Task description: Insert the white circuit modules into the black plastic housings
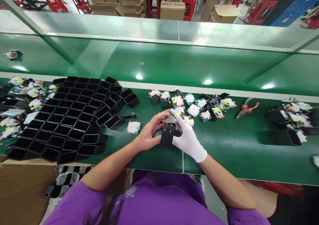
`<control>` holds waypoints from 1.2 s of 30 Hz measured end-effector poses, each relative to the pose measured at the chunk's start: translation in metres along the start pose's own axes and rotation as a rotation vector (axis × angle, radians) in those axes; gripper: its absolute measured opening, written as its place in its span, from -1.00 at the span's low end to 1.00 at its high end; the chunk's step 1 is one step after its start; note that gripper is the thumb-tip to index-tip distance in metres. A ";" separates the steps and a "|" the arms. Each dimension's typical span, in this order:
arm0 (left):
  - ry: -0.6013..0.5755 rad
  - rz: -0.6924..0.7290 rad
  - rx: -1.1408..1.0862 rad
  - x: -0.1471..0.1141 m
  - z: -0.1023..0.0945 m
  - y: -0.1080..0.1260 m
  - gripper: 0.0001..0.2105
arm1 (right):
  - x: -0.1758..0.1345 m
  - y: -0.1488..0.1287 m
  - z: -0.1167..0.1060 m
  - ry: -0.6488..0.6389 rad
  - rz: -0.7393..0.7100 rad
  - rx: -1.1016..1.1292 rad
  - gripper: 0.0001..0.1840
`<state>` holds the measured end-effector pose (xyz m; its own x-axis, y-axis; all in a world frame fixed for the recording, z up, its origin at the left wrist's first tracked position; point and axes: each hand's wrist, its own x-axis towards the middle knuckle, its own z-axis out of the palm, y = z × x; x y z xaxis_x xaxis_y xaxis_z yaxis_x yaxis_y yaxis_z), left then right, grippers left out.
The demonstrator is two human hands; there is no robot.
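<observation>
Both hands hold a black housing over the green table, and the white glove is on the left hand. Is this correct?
Not quite. The head view shows the white glove on the right hand; the left hand is bare. The rest is correct: both hands hold the black housing over the green table.

Bright overhead light puts white glare spots on the glossy green counter (224,142). Shadows are soft. Straight edges bow toward the frame's corners.
</observation>
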<state>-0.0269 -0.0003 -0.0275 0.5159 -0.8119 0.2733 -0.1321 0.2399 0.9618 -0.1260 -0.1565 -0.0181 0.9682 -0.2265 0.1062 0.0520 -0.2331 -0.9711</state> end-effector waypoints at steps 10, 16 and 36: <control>0.082 -0.093 0.011 0.001 -0.002 -0.007 -0.54 | -0.003 -0.003 0.004 0.026 -0.090 -0.198 -0.17; 0.095 -0.049 0.020 -0.001 0.006 -0.006 -0.58 | -0.003 0.003 0.007 0.053 -0.124 -0.285 -0.21; 0.307 -0.139 -0.067 -0.002 0.019 -0.006 -0.53 | -0.006 0.003 0.013 0.133 -0.220 -0.472 -0.32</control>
<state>-0.0428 -0.0103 -0.0333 0.7574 -0.6432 0.1122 0.0077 0.1806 0.9835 -0.1288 -0.1438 -0.0239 0.9059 -0.2351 0.3522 0.1049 -0.6812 -0.7245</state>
